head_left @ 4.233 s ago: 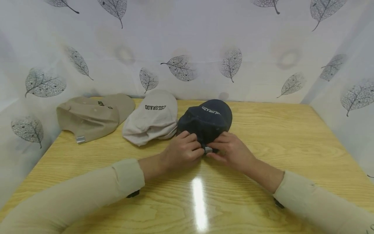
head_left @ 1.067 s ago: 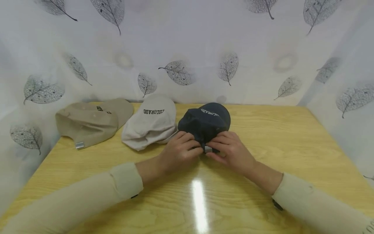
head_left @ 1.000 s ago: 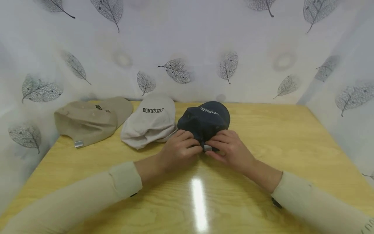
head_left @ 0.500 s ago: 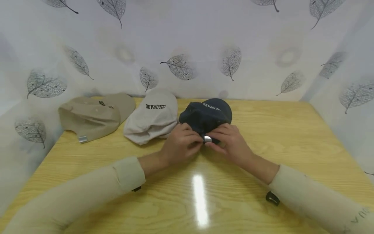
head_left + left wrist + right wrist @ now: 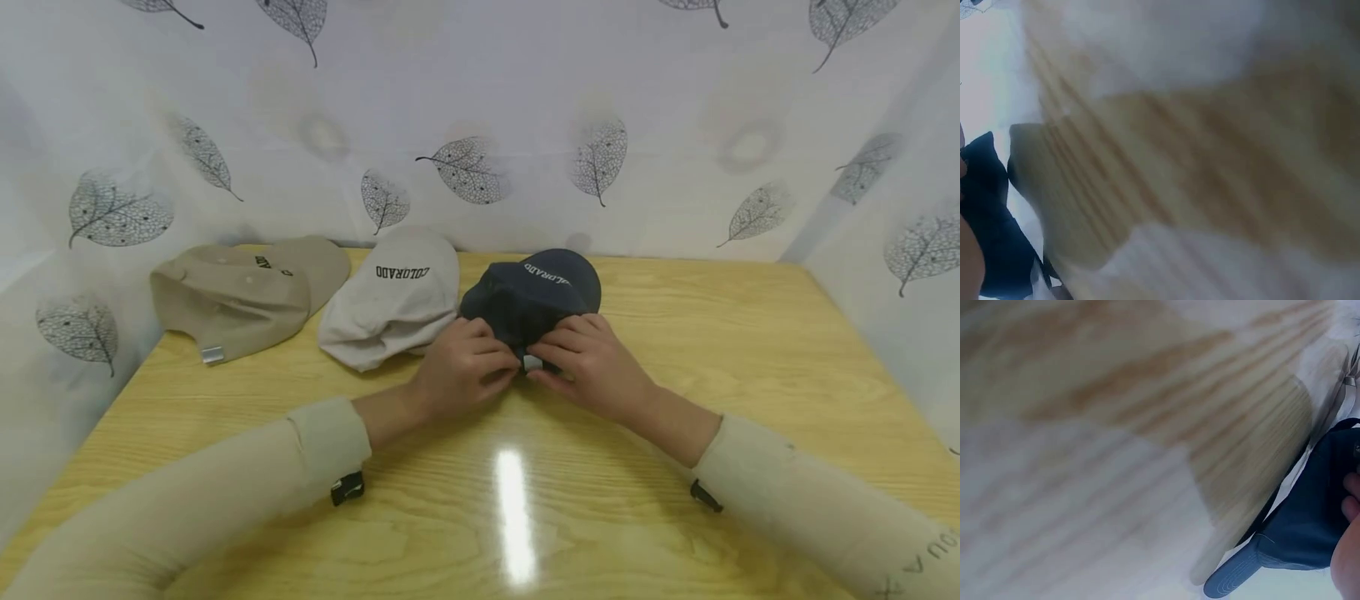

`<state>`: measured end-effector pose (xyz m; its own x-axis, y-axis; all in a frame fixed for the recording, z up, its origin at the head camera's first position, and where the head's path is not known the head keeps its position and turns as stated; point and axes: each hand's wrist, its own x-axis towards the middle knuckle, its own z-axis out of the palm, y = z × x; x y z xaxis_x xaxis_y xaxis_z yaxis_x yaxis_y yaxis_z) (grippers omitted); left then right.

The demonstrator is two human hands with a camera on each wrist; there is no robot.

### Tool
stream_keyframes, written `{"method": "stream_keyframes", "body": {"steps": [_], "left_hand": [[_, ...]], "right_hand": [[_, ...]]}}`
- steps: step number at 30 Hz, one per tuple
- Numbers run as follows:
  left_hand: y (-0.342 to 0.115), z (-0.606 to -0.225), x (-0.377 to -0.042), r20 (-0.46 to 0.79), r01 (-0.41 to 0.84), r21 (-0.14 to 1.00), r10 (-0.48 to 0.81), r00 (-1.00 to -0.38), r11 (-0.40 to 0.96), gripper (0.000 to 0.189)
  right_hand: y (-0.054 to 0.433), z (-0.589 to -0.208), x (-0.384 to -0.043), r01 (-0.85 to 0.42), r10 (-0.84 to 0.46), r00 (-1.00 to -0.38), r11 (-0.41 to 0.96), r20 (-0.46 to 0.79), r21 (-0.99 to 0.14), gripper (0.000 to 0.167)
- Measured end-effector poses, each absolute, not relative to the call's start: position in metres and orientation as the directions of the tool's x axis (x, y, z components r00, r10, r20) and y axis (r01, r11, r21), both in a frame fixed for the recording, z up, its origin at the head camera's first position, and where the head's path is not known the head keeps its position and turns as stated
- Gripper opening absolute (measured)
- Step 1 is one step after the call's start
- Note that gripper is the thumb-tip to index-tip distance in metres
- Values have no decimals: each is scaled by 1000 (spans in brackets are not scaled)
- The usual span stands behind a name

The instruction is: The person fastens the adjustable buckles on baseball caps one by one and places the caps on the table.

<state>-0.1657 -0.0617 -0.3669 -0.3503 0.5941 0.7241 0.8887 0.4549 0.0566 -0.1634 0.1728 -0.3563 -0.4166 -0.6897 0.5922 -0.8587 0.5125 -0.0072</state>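
A navy baseball cap (image 5: 517, 300) lettered COLORADO lies on the table, its brim toward the back and its rear strap toward me. My left hand (image 5: 465, 367) pinches the strap just left of its silver buckle (image 5: 532, 363). From the other side, my right hand (image 5: 592, 362) holds the strap and lower edge, thumb below and fingers above. The right wrist view shows the cap's crown (image 5: 1310, 512) beside my fingers; the left wrist view catches only a dark part of the navy cap (image 5: 991, 219) at its edge.
Left of the navy cap lies a light grey COLORADO cap (image 5: 393, 308), right beside it. Farther left is a khaki cap (image 5: 232, 292) with a silver buckle. All rest on a wooden table (image 5: 675, 333), with a leaf-print curtain (image 5: 525, 75) behind and at the sides.
Both hands and the navy cap's strap end have moved slightly away from me, toward the back. Their hold on the strap looks the same. The other caps have stayed put.
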Motion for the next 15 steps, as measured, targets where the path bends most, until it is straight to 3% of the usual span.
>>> {"method": "stream_keyframes", "body": {"steps": [7,15], "left_hand": [[-57,-366,-164,734,883,-83,628,-259,462,6],[-59,-368,-166,731,891,-74,632,-257,448,6]], "right_hand": [[176,-358,-162,-858,-701,-400,513,590,28,28],[174,-360,-162,-858,-714,-394,511,578,46,27]]}}
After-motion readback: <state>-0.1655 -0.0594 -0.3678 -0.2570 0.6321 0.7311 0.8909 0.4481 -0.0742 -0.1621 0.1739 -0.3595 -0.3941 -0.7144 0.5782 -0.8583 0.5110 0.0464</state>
